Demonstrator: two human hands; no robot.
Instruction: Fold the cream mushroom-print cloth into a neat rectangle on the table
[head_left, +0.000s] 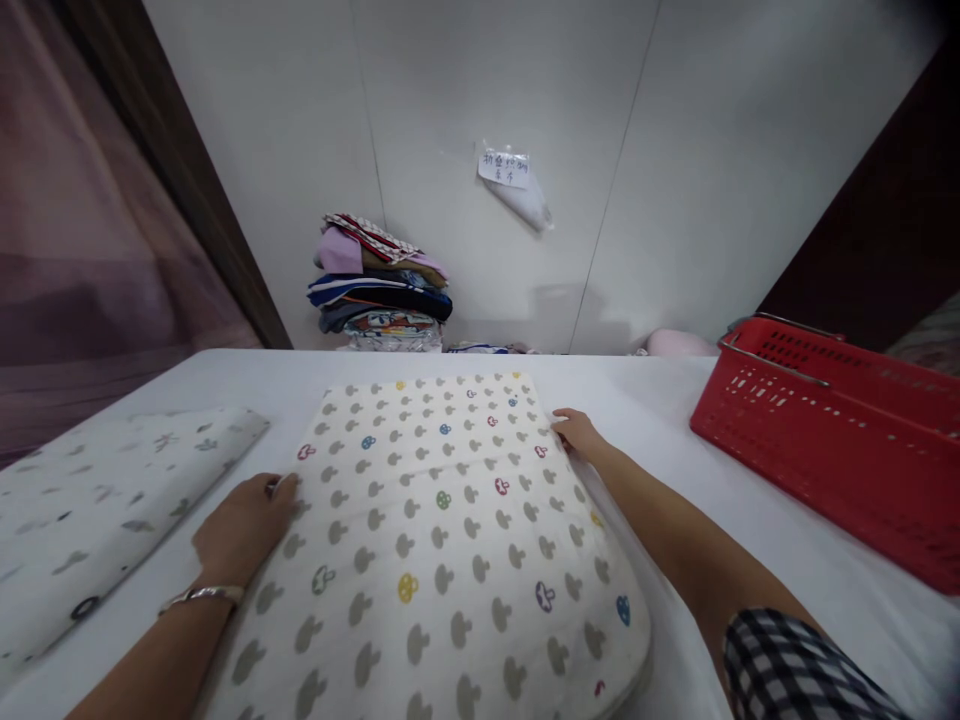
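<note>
Both hands on a mushroom-print pillow

The pillow [442, 530] lies flat on the white counter [750, 480]; the left hand [244, 525] pinches its left edge, the right hand [577, 432] grips its far right corner.

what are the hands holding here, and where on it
Both are on the mushroom-print pillow: the left hand rests on its left edge, the right hand touches its far right corner. Whether either actually grips it cannot be told.
</note>
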